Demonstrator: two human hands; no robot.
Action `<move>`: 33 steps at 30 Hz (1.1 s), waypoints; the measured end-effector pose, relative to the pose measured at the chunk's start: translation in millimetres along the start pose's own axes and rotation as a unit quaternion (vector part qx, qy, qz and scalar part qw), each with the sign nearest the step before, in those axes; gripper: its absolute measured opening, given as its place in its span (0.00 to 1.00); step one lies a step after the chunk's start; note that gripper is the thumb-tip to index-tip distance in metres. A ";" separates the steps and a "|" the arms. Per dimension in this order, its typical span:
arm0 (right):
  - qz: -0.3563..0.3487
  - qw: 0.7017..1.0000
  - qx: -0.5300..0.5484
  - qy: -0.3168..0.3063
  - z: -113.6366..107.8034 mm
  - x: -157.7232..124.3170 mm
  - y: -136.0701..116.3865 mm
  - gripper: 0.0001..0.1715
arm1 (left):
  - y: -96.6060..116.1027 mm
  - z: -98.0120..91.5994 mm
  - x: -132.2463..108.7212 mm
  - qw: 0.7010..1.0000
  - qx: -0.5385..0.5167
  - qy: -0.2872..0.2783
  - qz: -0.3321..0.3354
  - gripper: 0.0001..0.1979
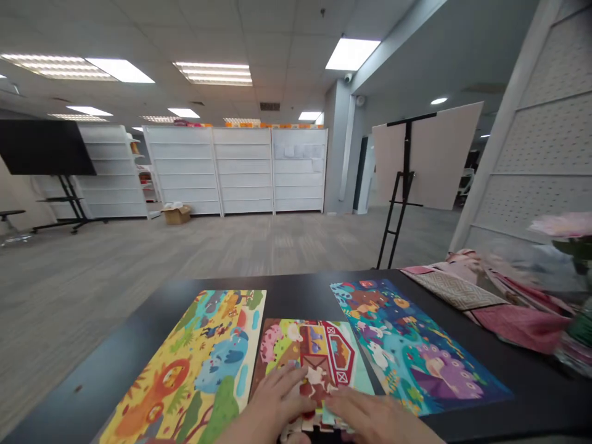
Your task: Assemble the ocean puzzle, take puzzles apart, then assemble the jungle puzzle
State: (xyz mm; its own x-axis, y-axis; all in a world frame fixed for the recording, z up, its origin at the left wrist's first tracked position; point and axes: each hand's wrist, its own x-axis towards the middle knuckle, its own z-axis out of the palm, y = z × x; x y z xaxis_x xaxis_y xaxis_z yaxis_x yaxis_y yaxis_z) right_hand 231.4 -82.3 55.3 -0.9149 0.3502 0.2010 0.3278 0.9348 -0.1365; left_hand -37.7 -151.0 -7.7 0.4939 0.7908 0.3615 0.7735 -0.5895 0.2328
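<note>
Three wooden jigsaw puzzles lie on a black table (pixel 296 296). In the middle is a farm-scene puzzle (pixel 314 345) with a red barn and a pink pig. My left hand (pixel 272 404) rests on its lower part with the fingers spread. My right hand (pixel 374 419) lies flat beside it, fingertips on the puzzle's lower right pieces. Loose-looking pieces (pixel 305 428) show at the near edge, partly hidden by my hands. To the left lies a yellow lion puzzle (pixel 194 364), and to the right a blue peacock puzzle (pixel 407 345).
Patterned pink fabric (pixel 490 308) and a blurred pink flower (pixel 562 225) sit at the table's right end. Beyond the far edge are a carpeted floor, white shelving units (pixel 231 169), a cardboard box (pixel 176 214), a black easel (pixel 402 185) and a wall-mounted screen.
</note>
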 end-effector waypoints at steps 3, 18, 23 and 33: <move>0.083 0.990 0.094 -0.060 -23.3 13.4 -1.9 0.24 | -5.7 -5.0 9.6 0.998 -0.062 -0.020 -0.019 0.20; 0.076 0.980 0.019 0.184 17.1 29.4 47.9 0.21 | -27.0 42.2 -0.9 0.975 0.201 0.068 0.061 0.24; 0.074 0.996 0.026 0.049 7.6 39.4 34.8 0.28 | -25.6 27.3 0.9 0.964 0.242 0.042 0.097 0.29; -0.003 0.983 0.184 0.017 -3.8 15.2 41.6 0.46 | -2.6 -1.6 -4.0 0.978 0.177 0.041 0.101 0.33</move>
State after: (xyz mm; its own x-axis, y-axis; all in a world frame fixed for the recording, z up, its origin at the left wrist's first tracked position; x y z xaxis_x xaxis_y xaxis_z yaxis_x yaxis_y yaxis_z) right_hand 232.0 -37.9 56.4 -0.9063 0.3521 0.2340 0.2088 0.8541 -0.4763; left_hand -42.3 -152.9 -8.3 0.6280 0.6399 0.4429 0.7601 -0.6265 -0.1725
